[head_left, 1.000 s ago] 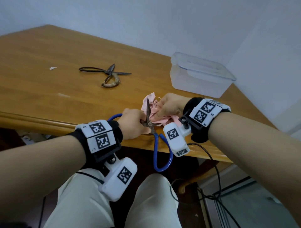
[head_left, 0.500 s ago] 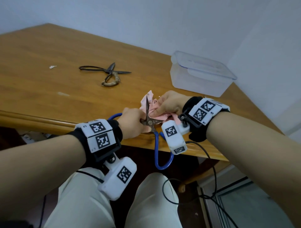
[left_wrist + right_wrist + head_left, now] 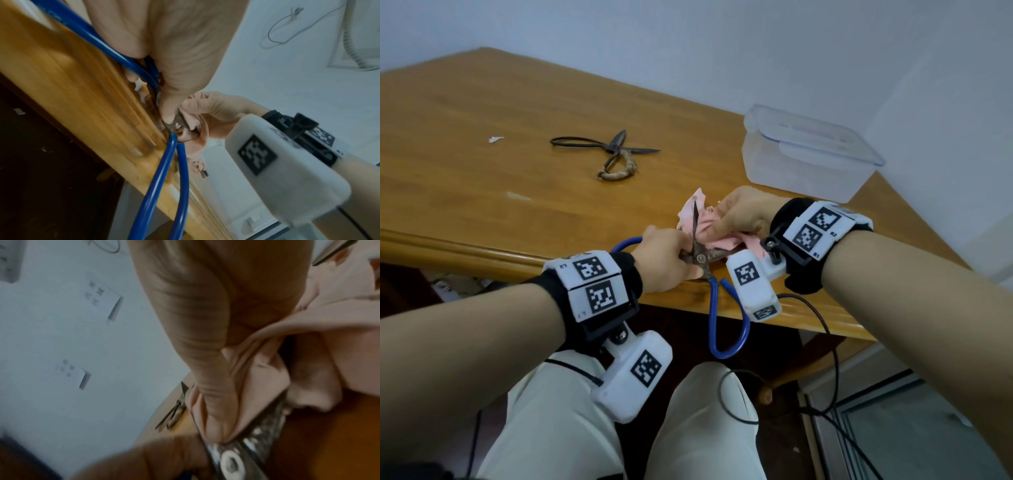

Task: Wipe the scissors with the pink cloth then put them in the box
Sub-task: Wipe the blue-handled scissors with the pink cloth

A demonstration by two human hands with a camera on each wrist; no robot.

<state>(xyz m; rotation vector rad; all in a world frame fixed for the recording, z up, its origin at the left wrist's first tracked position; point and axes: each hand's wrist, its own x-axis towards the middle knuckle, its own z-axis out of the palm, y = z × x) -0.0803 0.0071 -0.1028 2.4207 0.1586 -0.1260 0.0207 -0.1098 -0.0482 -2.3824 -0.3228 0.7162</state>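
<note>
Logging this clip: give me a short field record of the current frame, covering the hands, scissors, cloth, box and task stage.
left hand: grips the blue-handled scissors near the pivot, blades open
right hand: presses the pink cloth round one blade
scissor position: at the near edge of the wooden table, one blue loop hanging off it
box: clear plastic, far right on the table; whether lidded, unclear
other item: dark metal scissors lying apart, blades open
stage: wiping; nothing put in the box yet
</note>
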